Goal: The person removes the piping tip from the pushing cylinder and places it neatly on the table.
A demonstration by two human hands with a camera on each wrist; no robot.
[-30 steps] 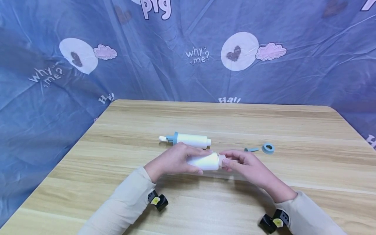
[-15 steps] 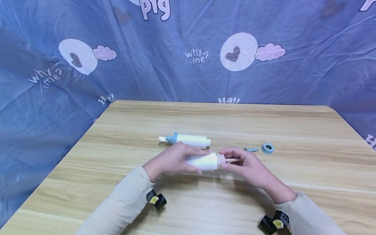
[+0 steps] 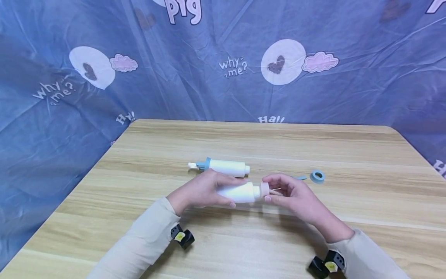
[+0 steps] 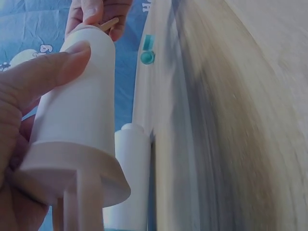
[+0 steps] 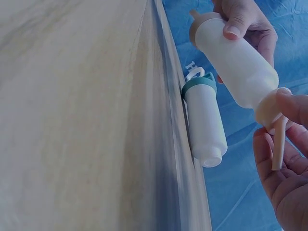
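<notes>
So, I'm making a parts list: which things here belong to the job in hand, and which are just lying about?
Seemingly part of the job:
White bottle, gripped by the left hand
Pale pink cap with its stem, held by the right hand

Apparently just lying on the table:
Second white bottle
Blue ring
Narrow blue piece, partly hidden

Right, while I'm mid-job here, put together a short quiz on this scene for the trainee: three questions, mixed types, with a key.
1. True or false: the blue ring lies on the wooden table.

2. The left grip holds: A) the blue ring; B) a white bottle; C) nothing.

3. In the head view, which grip is nearer the blue ring?

Key:
1. True.
2. B.
3. The right grip.
</notes>
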